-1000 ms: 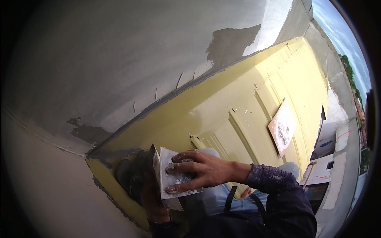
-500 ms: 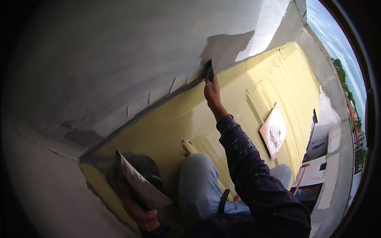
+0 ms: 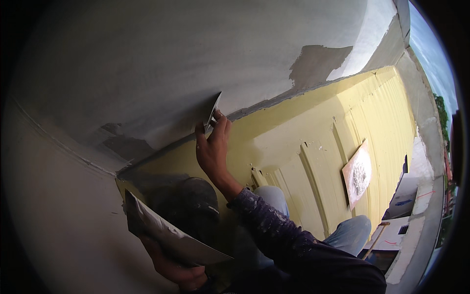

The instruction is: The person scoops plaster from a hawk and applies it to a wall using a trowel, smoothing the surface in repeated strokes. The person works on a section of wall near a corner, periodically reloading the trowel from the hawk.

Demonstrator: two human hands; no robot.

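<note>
My right hand (image 3: 214,152) grips a thin, flat putty knife (image 3: 215,109) between thumb and fingers. Its blade is at the lower part of the grey wall (image 3: 161,73), just above the yellow metal sheeting; whether the edge touches cannot be made out. At lower left, my left hand (image 3: 171,267) is closed around the underside of a wide, flat plate (image 3: 169,226). Grey-white smears cover the plate, which is tilted; the left fingers are partly hidden behind it.
Ridged yellow sheeting (image 3: 293,147) slopes beside the wall. On it lies a square board (image 3: 361,175) with white powdery paste. A dark rounded thing (image 3: 181,203) sits behind the plate. Darker patches (image 3: 318,63) mark the wall. A wooden stick (image 3: 376,240) leans at right.
My right hand has drawn the putty knife leftward along the wall's lower edge, and thin ridges there no longer show. The left hand's plate has shifted slightly left and down. The view has shifted.
</note>
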